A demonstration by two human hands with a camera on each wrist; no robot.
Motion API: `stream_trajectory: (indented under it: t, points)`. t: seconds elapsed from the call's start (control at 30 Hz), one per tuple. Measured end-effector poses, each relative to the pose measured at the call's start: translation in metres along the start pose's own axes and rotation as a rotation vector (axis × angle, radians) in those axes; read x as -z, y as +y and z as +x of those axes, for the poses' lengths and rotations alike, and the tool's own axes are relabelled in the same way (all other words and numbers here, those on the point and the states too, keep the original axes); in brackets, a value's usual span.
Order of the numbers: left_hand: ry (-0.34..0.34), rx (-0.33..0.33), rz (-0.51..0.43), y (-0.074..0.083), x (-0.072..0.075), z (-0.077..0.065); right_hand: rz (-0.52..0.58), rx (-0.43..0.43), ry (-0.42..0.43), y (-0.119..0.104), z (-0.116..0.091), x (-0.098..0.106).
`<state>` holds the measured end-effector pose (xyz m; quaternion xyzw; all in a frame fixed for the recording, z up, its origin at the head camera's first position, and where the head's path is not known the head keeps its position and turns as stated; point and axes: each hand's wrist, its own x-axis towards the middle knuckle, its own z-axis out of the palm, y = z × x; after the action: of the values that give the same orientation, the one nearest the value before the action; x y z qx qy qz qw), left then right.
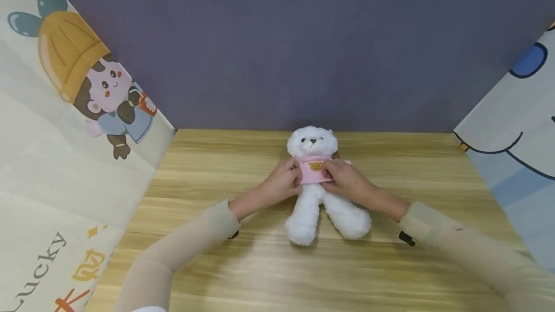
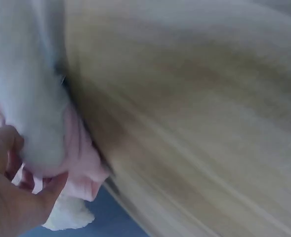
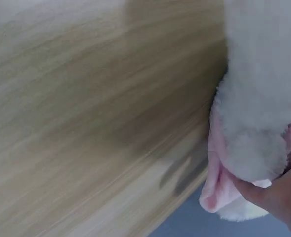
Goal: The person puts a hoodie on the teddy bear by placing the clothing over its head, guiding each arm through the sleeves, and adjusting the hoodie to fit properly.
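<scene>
A white teddy bear (image 1: 303, 215) lies face up on the wooden table, its head toward the dark wall and its legs toward me. It wears a pink shirt (image 1: 309, 175) with a small brown bear face on the chest. On the left side of the shirt, my left hand (image 1: 281, 182) pinches the cloth with curled fingers. My right hand (image 1: 350, 182) grips the shirt's other side, beside the printed face. In the right wrist view the thumb (image 3: 254, 191) lies against the pink cloth. Both hands partly hide the bear's arms.
The wood-grain table (image 1: 243, 273) ends at a dark grey-blue wall (image 1: 269, 52). A cartoon-printed panel (image 1: 39, 167) stands on the left, and another printed panel (image 1: 511, 124) on the right. Dark wrist-camera pieces (image 1: 407, 238) show under the sleeve cuffs.
</scene>
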<state>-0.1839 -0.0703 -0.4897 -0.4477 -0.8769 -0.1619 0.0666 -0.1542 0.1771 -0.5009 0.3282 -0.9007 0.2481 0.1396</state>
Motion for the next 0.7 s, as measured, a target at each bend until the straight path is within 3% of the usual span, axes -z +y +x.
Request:
stream_trajectory:
  t: [0.1,0.2,0.43,0.7]
  points:
    - [0.038,-0.047,0.071,0.002,-0.003,0.001,0.018,0.010,0.022,0.001,-0.001,-0.001]
    - [0.051,-0.035,0.060,0.003,-0.001,0.001,0.052,0.002,0.036,0.005,-0.005,0.004]
    - [0.004,-0.015,0.072,0.001,0.001,-0.002,0.044,-0.052,0.068,0.014,-0.012,0.013]
    - [-0.037,0.040,0.084,0.003,0.001,-0.001,0.015,-0.057,0.116,0.014,-0.007,0.002]
